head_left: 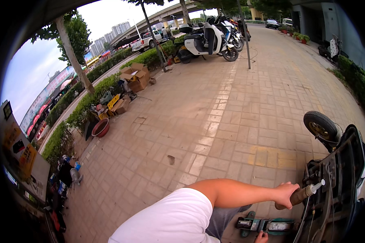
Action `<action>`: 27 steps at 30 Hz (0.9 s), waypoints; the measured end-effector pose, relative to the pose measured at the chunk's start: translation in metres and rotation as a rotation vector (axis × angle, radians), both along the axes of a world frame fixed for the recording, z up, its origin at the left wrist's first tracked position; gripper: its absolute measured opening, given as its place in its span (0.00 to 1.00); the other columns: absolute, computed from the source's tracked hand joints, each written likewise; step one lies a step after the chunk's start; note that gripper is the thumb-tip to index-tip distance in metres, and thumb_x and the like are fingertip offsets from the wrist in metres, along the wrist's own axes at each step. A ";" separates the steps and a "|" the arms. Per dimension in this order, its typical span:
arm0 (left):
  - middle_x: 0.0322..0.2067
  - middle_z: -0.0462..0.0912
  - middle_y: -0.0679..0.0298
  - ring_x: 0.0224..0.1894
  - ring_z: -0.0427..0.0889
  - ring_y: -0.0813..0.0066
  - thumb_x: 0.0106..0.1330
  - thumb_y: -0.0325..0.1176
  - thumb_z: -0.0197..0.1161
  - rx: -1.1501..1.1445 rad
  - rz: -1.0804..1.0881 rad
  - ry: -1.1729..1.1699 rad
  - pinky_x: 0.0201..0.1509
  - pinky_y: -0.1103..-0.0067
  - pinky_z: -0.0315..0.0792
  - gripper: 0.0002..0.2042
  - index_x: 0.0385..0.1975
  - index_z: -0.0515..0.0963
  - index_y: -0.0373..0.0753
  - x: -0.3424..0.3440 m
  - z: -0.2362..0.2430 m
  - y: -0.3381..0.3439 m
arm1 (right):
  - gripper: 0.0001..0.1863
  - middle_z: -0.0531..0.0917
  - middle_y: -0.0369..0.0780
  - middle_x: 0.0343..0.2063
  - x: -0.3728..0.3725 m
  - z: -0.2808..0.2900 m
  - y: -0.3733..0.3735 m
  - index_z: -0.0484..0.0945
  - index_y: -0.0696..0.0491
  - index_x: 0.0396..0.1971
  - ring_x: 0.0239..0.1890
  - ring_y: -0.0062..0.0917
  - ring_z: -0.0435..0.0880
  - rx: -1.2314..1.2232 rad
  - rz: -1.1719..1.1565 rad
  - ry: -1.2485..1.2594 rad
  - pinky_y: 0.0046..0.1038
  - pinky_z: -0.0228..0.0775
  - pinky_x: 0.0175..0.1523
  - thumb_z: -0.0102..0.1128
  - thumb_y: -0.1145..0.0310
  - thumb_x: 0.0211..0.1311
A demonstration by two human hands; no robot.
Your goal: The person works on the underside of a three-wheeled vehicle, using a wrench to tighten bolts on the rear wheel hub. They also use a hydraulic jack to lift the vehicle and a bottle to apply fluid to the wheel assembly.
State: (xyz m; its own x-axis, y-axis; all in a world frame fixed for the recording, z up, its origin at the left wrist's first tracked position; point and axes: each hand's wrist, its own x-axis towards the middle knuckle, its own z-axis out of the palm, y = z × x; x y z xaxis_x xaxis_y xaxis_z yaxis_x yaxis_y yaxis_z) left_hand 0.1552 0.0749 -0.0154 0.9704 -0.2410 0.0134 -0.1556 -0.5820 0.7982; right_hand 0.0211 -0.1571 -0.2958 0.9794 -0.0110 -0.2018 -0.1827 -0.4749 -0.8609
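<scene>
At the right, my left hand (286, 195) is wrapped around a brown cylinder (299, 197) with a pale collar and a light, flared tip. The cylinder reaches over the dark frame of a scooter (336, 178) that is tipped over, its underside toward me. Whether the cylinder is fixed to the frame I cannot tell. Below it, a low green floor jack (267, 225) lies on the paving. My right hand (262, 237) is at the jack's near edge, fingers closed, mostly cut off by the lower rim; what they hold is hidden.
A black wheel (322, 126) sticks out from the scooter. Cardboard boxes (137, 77) and a red basin (100, 128) line the hedge at left. Parked scooters (209, 38) stand by a pole (245, 44) farther off. Clutter (67, 174) lies beside a sign (24, 152).
</scene>
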 end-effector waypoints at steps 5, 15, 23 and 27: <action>0.43 0.76 0.52 0.49 0.71 0.52 0.33 0.41 0.75 0.002 0.016 -0.012 0.52 0.62 0.67 0.39 0.50 0.66 0.38 0.005 -0.007 0.010 | 0.18 0.82 0.45 0.26 0.001 0.013 0.008 0.79 0.64 0.33 0.29 0.30 0.77 0.006 -0.011 0.078 0.33 0.71 0.39 0.60 0.60 0.58; 0.42 0.76 0.53 0.50 0.70 0.53 0.33 0.41 0.75 -0.001 0.015 0.022 0.52 0.63 0.65 0.38 0.49 0.66 0.37 0.010 0.001 0.012 | 0.18 0.83 0.49 0.31 0.008 -0.002 0.005 0.79 0.64 0.36 0.34 0.33 0.80 -0.041 0.058 0.019 0.34 0.71 0.44 0.59 0.60 0.59; 0.41 0.77 0.54 0.50 0.70 0.53 0.34 0.41 0.74 0.003 -0.008 0.012 0.52 0.63 0.65 0.38 0.50 0.66 0.38 0.009 0.001 0.007 | 0.19 0.83 0.48 0.32 0.010 -0.003 0.002 0.80 0.64 0.38 0.35 0.32 0.80 -0.015 0.030 0.086 0.33 0.70 0.46 0.60 0.60 0.59; 0.42 0.76 0.54 0.50 0.70 0.53 0.35 0.41 0.74 0.020 -0.053 0.045 0.53 0.63 0.64 0.38 0.50 0.66 0.38 0.010 0.005 0.006 | 0.20 0.84 0.49 0.33 0.014 0.010 0.004 0.80 0.64 0.38 0.36 0.34 0.80 -0.007 -0.047 0.041 0.34 0.70 0.46 0.59 0.59 0.60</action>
State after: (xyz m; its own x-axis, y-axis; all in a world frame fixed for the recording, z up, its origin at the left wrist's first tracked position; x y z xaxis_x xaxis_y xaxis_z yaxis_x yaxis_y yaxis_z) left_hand 0.1649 0.0813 -0.0100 0.9558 -0.2920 -0.0353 -0.1508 -0.5897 0.7934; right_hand 0.0350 -0.1528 -0.2860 0.9685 -0.0588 -0.2418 -0.2405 -0.4710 -0.8487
